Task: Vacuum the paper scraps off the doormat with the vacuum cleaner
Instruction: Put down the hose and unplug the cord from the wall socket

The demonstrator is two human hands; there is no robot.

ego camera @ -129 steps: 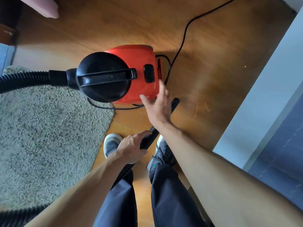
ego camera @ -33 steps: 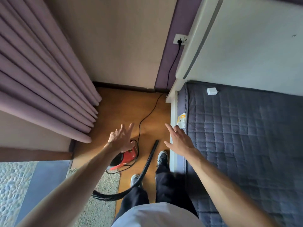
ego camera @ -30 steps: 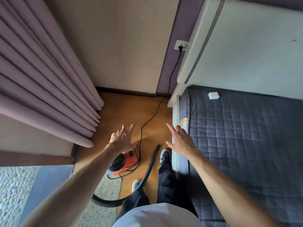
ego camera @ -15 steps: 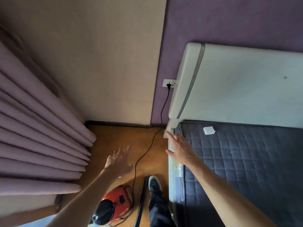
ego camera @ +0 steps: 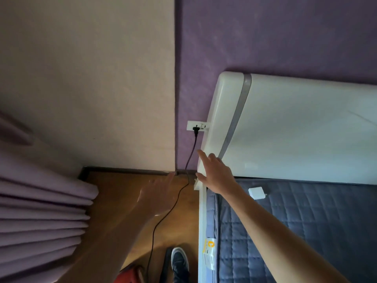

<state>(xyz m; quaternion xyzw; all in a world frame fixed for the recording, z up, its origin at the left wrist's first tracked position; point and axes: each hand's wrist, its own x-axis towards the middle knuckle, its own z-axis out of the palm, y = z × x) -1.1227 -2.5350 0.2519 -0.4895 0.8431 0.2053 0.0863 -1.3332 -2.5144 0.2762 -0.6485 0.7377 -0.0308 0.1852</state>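
Note:
Only a red sliver of the vacuum cleaner [ego camera: 127,275] shows at the bottom edge. Its black cord [ego camera: 163,215] runs across the wooden floor and up the purple wall to a plug [ego camera: 196,130] seated in a white wall socket [ego camera: 193,126]. My right hand [ego camera: 215,173] is stretched forward, fingers apart and empty, a little below and right of the plug, in front of the white headboard. My left hand [ego camera: 156,196] is blurred, open and empty, hovering over the floor left of the cord. The doormat and the paper scraps are out of view.
A white headboard [ego camera: 295,127] and a bed with a grey quilted cover [ego camera: 306,231] fill the right side; a small white box [ego camera: 256,193] lies on the cover. Purple curtains [ego camera: 40,211] hang at the left. My shoe [ego camera: 179,262] stands beside the bed frame.
The view has tilted up from the vacuum cleaner to the wall socket. Both empty hands have risen and moved forward, the right one closer to the plug.

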